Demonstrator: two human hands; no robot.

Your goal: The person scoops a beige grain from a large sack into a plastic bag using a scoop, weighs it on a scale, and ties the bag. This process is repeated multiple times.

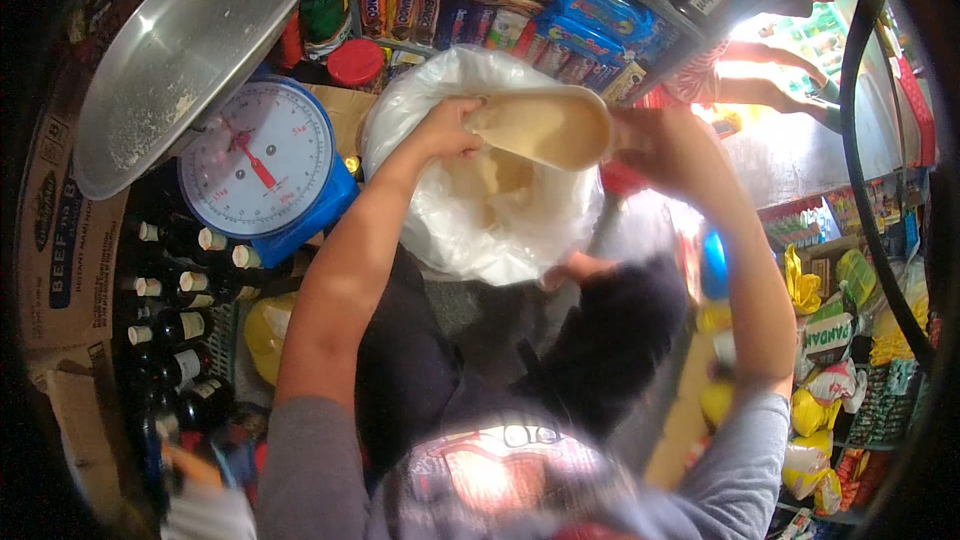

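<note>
A pale scoop (551, 124) with a rounded rear end lies sideways above a white plastic bag (480, 240) that stands open between my knees. Pale powder shows deep in the bag. At the bag's left side my left hand (448, 127) has its thumb and fingers at the scoop's open end; whether they grip its edge or the bag is unclear. My right hand (637, 142) is at the scoop's rounded end, and its fingers are partly hidden in shadow. To the left stands a blue dial scale (259, 157) under a tilted metal pan (195, 37) dusted with powder.
Dark bottles (187, 322) with pale caps crowd the lower left, beside a cardboard box (75, 240). Snack packs (405, 11) line the shelf ahead. Another person's arm (772, 75) rests by a counter (810, 157) at upper right. Yellow bags (810, 412) and a black cable (862, 165) are at right.
</note>
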